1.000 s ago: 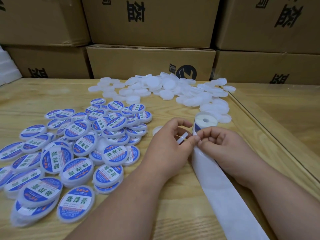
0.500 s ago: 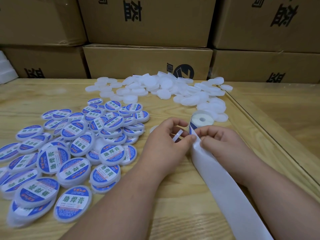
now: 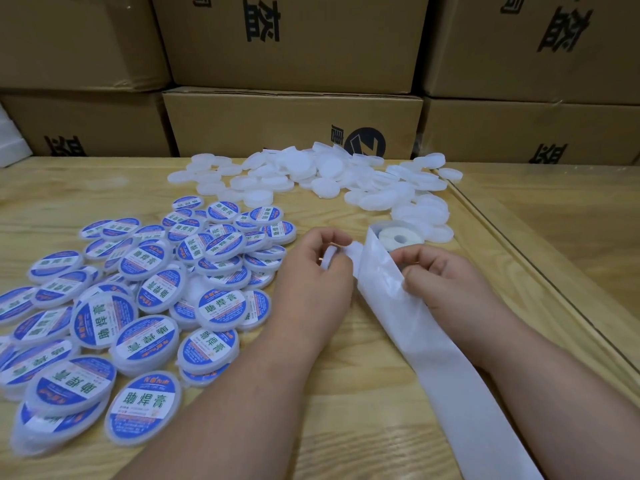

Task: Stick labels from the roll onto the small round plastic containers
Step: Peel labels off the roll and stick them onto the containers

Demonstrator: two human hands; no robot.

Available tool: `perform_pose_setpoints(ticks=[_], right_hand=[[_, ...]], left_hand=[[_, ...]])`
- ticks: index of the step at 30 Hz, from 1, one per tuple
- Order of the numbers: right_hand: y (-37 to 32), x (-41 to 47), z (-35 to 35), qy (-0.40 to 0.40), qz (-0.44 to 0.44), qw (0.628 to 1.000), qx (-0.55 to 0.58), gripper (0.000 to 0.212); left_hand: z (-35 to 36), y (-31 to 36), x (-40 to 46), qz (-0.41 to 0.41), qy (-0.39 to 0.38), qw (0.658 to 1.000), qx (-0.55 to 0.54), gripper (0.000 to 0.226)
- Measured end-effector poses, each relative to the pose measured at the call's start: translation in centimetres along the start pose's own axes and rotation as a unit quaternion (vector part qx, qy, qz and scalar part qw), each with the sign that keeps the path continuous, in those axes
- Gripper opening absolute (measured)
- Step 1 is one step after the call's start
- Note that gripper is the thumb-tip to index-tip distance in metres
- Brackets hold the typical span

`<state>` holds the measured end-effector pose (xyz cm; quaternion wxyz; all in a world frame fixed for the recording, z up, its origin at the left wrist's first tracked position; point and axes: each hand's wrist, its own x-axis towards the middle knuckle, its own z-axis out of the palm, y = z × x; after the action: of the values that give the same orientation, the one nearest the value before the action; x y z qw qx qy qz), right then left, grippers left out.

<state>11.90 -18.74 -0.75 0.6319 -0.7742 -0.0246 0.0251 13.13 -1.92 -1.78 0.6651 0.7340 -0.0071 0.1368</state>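
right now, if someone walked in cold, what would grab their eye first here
Probably the big spread of blue-labelled containers covering the left of the wooden table, with a pile of plain white containers at the far edge before the stacked cardboard boxes. Nearer, the left hand holds a white container while the right hand pinches the white backing strip trailing from the label roll.

I see round tubs with blue and white labels and green letters. By the table's far edge lie plain white tubs. The paper strip is white. The table is light yellow wood. The boxes are brown with black letters.
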Motion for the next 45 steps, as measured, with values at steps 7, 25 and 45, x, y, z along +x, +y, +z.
perform_pose_setpoints(ticks=[7,25,45], right_hand=[[0.8,0.3,0.3,0.050,-0.051,0.997,0.037,0.029],[0.4,0.0,1.5,0.147,-0.197,0.969,-0.019,0.024],[-0.8,0.1,0.0,-0.100,0.067,0.971,0.206,0.022]], left_hand=[[-0.3,0.2,-0.1,-0.021,0.052,0.996,-0.071,0.024],[-0.7,0.8,-0.7,0.046,-0.099,0.982,-0.155,0.031],[-0.7,1.4,0.4,-0.135,-0.126,0.927,-0.325,0.034]])
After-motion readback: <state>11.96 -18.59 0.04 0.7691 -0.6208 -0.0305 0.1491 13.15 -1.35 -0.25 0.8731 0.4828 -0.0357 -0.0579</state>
